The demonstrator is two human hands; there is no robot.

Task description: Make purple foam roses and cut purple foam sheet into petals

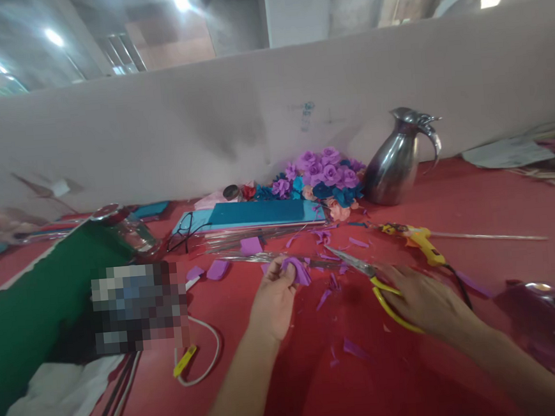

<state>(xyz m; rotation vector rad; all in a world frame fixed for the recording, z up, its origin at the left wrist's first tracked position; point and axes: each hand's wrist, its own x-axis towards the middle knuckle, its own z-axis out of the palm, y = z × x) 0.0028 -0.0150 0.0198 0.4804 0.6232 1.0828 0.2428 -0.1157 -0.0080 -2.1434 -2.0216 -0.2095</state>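
My left hand [272,298] pinches a small stack or fold of purple crepe-like paper [298,272] between thumb and fingers, above the red tabletop. To its right, my right hand [417,299] is on the yellow-handled scissors [359,264], back of the hand up. Its fingers are blurred and partly hide the handle loops. The metal blades point up and left, towards the paper scraps. Purple offcuts [353,348] are scattered between and in front of the hands. More cut purple pieces [218,270] lie left of my left hand.
Behind lie teal paper sheets [258,211], glasses [186,232] and a heap of purple and blue paper flowers [325,172]. A metal jug [395,160] and yellow glue gun [422,243] stand right. A green box-like panel [57,283] and a white cable [215,338] are left.
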